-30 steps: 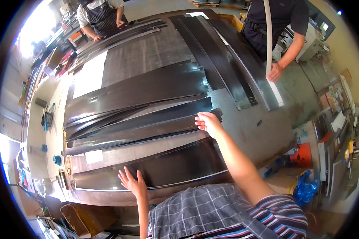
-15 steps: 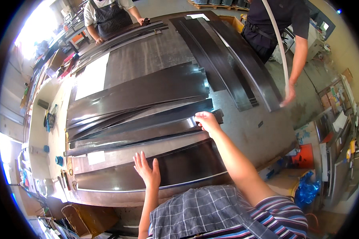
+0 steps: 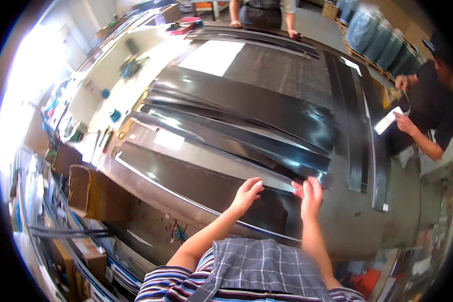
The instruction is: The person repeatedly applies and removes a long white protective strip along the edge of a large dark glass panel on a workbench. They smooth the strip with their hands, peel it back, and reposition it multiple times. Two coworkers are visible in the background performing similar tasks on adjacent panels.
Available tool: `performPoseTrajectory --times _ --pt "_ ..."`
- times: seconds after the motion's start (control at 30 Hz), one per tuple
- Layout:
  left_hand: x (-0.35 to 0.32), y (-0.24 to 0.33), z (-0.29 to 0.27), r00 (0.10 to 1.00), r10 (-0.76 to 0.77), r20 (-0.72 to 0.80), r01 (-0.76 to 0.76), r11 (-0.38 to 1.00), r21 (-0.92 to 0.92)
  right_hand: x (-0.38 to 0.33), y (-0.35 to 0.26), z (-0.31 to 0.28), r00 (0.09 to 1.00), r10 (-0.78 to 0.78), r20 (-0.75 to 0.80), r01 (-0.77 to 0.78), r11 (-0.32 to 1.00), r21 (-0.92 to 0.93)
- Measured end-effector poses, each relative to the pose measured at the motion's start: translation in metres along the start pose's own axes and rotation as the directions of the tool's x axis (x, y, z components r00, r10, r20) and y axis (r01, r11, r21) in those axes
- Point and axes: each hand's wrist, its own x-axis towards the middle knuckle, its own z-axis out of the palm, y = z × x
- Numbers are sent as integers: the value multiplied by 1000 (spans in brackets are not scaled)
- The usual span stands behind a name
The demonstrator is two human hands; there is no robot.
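Observation:
My right hand [image 3: 309, 194] is at the right end of a long dark glossy strip [image 3: 219, 146], its fingers closed on the strip's end. That strip is the nearest of an overlapping pile. My left hand [image 3: 246, 195] is just left of it, above a broad dark sheet [image 3: 186, 173] with a pale front edge; its fingers are loosely bent, and nothing shows in them. Behind the pile lies a wider dark panel [image 3: 251, 95]. A small white rectangle [image 3: 168, 140] is on the worktable [image 3: 357, 226] between the pile and the near sheet.
More long dark strips [image 3: 355, 126] lie along the right side, where a co-worker [image 3: 420, 110] holds a white strip [image 3: 387, 121]. Another person in an apron [image 3: 260, 15] stands at the far edge, hands on the table. A cardboard box [image 3: 98, 194] sits below at left.
My view has swung leftward. My left hand has moved right, toward my right hand, and its spread fingers have bent. The co-worker at right has straightened and brought the white strip up between both hands.

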Motion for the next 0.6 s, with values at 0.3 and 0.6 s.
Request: performPoseTrajectory --times 0.3,0.6 --pt "17 26 -78 986 139 -88 -151 551 -821 -76 3 -83 975 202 95 -148 904 -401" --pt "-3 61 -197 941 150 -304 -322 674 -664 -88 8 -224 899 -29 -437 -430 -246 -868"
